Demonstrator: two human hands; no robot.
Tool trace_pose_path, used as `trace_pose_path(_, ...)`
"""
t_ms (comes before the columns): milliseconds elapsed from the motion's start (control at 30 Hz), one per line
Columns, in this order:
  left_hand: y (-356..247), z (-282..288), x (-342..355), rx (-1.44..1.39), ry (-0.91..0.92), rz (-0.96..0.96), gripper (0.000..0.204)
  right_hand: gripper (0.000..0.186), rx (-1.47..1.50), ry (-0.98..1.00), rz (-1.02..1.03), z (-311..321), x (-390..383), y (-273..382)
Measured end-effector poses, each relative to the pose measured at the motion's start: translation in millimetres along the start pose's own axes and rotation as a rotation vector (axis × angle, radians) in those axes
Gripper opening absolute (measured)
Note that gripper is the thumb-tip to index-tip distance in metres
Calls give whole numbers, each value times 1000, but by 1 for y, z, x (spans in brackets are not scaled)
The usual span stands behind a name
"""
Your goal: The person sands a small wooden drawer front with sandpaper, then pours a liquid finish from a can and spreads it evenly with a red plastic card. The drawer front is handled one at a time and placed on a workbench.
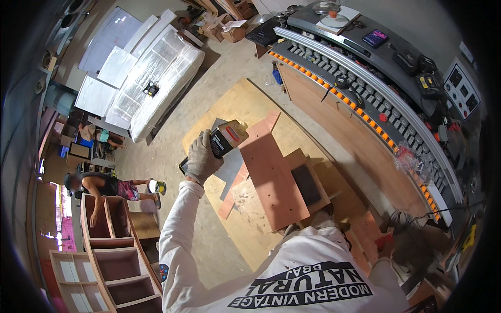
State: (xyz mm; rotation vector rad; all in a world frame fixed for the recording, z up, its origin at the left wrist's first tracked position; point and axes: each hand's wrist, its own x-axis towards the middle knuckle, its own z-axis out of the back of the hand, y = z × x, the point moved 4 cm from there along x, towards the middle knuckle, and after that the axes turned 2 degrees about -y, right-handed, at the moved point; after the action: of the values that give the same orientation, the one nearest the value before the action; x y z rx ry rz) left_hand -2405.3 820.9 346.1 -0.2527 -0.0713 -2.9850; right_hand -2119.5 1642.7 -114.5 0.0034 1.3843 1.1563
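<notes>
My left hand point(204, 159), in a grey knit glove, grips a rectangular container point(225, 138) with a dark label and red mark, held tilted over the work. Under and beside it lie a reddish wooden board point(269, 188) with dark dots, a grey sheet point(229, 182) and more wood pieces, on a large plywood sheet point(219, 229). A dark square piece point(305, 182) shows at the board's right. My right hand point(382, 263) is low at the right, near a small red object point(384, 239); its fingers are too unclear to read.
A long bench point(344, 130) with orange-topped pieces and tools runs along the right. A wrapped white stack point(151, 78) stands at upper left. A co-worker point(104, 185) bends over a wooden shelving frame point(117, 261) at left; another person point(102, 136) is farther back.
</notes>
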Motion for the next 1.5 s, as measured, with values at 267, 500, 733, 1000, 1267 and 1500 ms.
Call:
trace_pose_path(267, -12, 6, 24, 55, 61, -14, 100, 13, 135, 28, -22, 5, 12, -46)
trace_pose_path(500, -16, 0, 33, 116, 69, -68, 97, 32, 132, 78, -79, 1, 21, -69)
trace_pose_path(733, -18, 2, 36, 134, 45, -91, 96, 24, 155, 43, -22, -7, -10, -48)
trace_pose_path(1000, -24, 4, 38, 139, 69, -60, 92, 35, 150, 76, -115, -17, -17, -32)
trace_pose_path(1267, -30, 6, 39, 195, 72, -104, 91, 20, 111, -3, -52, -16, -2, -39)
trace_pose_path(1500, -36, 11, 43, 188, 101, -93, 89, 20, 30, -4, -62, -4, 21, -61)
